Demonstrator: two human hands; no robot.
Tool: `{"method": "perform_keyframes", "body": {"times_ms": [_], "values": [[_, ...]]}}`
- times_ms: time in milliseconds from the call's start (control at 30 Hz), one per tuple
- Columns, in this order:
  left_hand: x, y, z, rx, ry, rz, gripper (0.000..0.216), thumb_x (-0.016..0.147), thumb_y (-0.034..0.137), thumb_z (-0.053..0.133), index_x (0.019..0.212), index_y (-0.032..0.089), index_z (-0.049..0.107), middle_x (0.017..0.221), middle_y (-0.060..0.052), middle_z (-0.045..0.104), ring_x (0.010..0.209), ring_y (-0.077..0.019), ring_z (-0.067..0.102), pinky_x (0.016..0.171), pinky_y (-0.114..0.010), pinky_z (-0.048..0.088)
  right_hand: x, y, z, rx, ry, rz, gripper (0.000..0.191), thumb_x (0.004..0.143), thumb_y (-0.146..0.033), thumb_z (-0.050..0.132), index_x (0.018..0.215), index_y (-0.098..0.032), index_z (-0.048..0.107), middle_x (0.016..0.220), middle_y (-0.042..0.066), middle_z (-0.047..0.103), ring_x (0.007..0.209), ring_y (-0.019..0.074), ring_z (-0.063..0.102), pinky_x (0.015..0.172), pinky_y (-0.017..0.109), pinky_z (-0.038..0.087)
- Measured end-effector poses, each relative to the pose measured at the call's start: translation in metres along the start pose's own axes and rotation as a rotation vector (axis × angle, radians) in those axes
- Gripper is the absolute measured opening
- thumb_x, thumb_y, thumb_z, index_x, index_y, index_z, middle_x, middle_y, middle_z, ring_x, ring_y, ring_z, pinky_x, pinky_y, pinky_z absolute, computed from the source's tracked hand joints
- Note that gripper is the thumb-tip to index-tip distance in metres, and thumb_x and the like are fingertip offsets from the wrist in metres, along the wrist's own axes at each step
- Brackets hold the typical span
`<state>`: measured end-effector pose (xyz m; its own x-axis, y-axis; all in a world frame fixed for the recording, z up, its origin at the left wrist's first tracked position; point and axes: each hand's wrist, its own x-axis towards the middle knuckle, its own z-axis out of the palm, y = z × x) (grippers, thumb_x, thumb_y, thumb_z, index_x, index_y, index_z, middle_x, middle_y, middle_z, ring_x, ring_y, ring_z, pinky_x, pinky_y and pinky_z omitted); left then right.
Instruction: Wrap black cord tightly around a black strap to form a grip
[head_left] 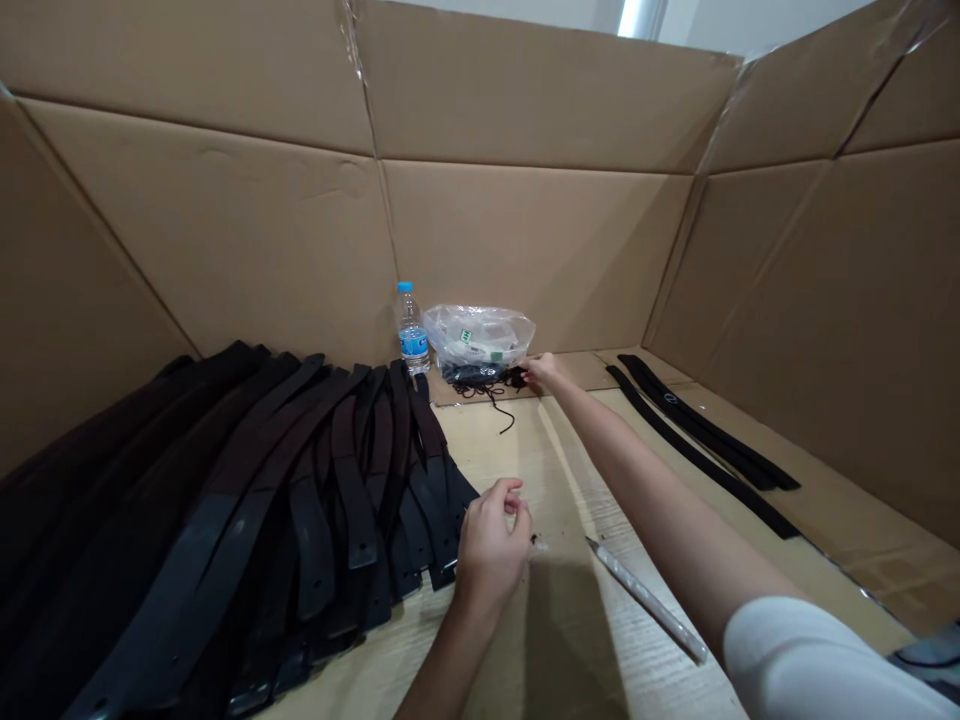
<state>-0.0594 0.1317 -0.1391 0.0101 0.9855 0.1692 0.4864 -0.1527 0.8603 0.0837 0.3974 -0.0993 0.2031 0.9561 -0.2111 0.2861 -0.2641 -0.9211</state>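
Observation:
My right hand [541, 371] reaches to the far side of the table, its fingers closed on a dark tangle of black cord [491, 391]. One loose end of the cord trails toward me on the tabletop. The cord lies at the front of a clear plastic bag [480, 335] with dark contents. My left hand [495, 535] hovers over or rests on the near table, fingers loosely curled, thumb apart, with nothing visible in it. Just left of it is a large pile of black straps [300, 450] with smooth, holed end pieces.
A water bottle [412, 335] with a blue cap stands beside the bag. Several black strips [697, 440] lie at the right. A whitish pen-like tool [649, 600] with a pointed tip lies under my right forearm. Tall cardboard walls [540, 240] enclose the table [562, 620].

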Motion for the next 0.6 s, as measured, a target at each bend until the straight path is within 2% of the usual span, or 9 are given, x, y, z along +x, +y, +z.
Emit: {"method": "perform_keyframes", "body": {"times_ms": [167, 333, 400, 500, 600], "values": [[-0.001, 0.006, -0.002, 0.02, -0.018, -0.026, 0.024, 0.077, 0.015, 0.051, 0.094, 0.016, 0.068, 0.078, -0.006, 0.071, 0.078, -0.02, 0.067, 0.076, -0.031, 0.047, -0.011, -0.002, -0.028, -0.024, 0.024, -0.041, 0.035, 0.093, -0.032, 0.059, 0.121, -0.013, 0.057, 0.12, 0.011, 0.059, 0.102, 0.0217, 0.061, 0.085, 0.041, 0.053], [-0.002, 0.009, -0.002, -0.004, -0.005, 0.02, 0.023, 0.076, 0.016, 0.049, 0.088, 0.015, 0.068, 0.075, -0.007, 0.072, 0.075, -0.0201, 0.068, 0.072, -0.03, 0.048, -0.041, -0.01, -0.068, -0.065, 0.038, -0.129, 0.031, 0.093, -0.032, 0.058, 0.119, -0.013, 0.058, 0.115, 0.01, 0.061, 0.096, 0.0195, 0.063, 0.081, 0.038, 0.055], [-0.002, 0.01, -0.002, -0.019, 0.002, 0.043, 0.023, 0.076, 0.019, 0.048, 0.087, 0.015, 0.069, 0.078, -0.008, 0.073, 0.076, -0.0211, 0.068, 0.072, -0.031, 0.049, -0.062, -0.014, -0.087, -0.088, 0.042, -0.188, 0.026, 0.094, -0.031, 0.058, 0.113, -0.013, 0.059, 0.108, 0.008, 0.063, 0.087, 0.0162, 0.064, 0.074, 0.033, 0.056], [-0.004, 0.013, -0.002, -0.016, 0.012, 0.052, 0.026, 0.075, 0.024, 0.048, 0.087, 0.015, 0.069, 0.081, -0.01, 0.074, 0.077, -0.0231, 0.069, 0.073, -0.033, 0.05, -0.103, -0.015, -0.121, -0.126, 0.05, -0.288, 0.011, 0.093, -0.02, 0.057, 0.095, -0.01, 0.063, 0.084, 0.003, 0.064, 0.066, 0.01, 0.06, 0.06, 0.023, 0.052], [-0.007, 0.015, -0.002, -0.012, 0.029, 0.061, 0.03, 0.075, 0.03, 0.048, 0.089, 0.016, 0.071, 0.082, -0.011, 0.075, 0.077, -0.0242, 0.069, 0.074, -0.034, 0.051, -0.154, -0.004, -0.159, -0.158, 0.059, -0.365, 0.013, 0.089, -0.01, 0.057, 0.077, -0.01, 0.064, 0.063, 0.001, 0.058, 0.054, 0.0082, 0.056, 0.051, 0.018, 0.045]]}}
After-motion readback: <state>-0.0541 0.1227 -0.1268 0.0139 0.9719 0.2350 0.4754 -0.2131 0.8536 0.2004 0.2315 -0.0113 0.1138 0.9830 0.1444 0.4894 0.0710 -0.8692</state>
